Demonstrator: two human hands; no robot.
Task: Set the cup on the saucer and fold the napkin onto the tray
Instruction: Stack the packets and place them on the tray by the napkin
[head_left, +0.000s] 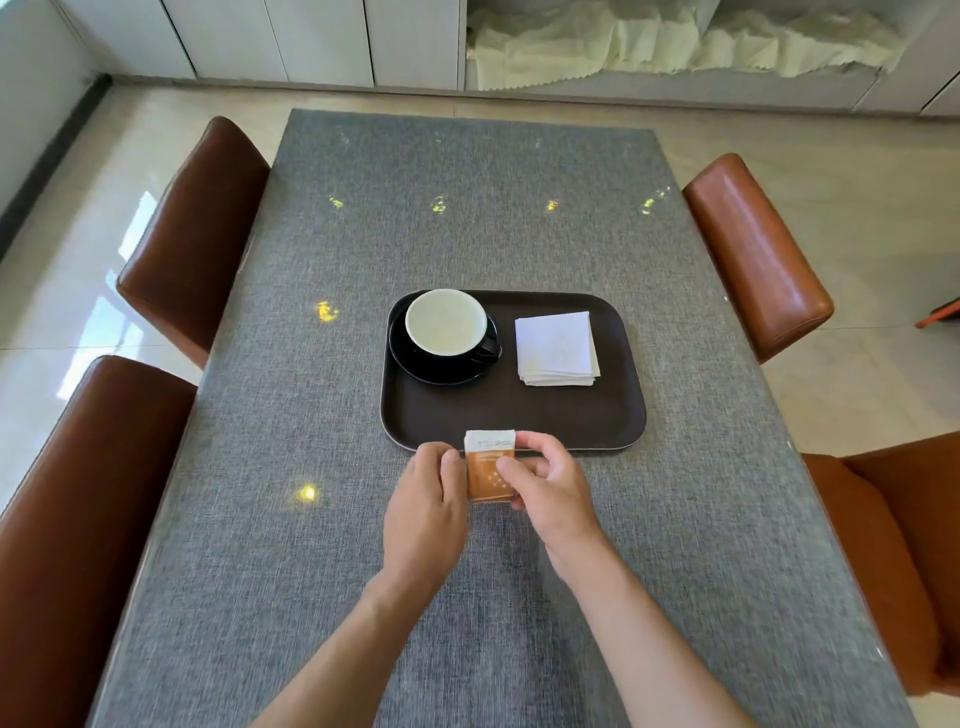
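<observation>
A black cup (448, 325) with a white inside stands on a black saucer (415, 358) at the left of a dark brown tray (511, 415). A white folded napkin (556, 347) lies on the tray's right half. Just in front of the tray's near edge, both hands hold a small orange and white packet (489, 465). My left hand (426, 506) pinches its left edge. My right hand (548, 486) grips its right side, with fingers across the face.
The tray lies on a grey cloth-covered table (363, 260). Brown leather chairs stand on the left (192, 244) and on the right (753, 249). White cabinets and a pale cloth (675, 47) fill the far wall.
</observation>
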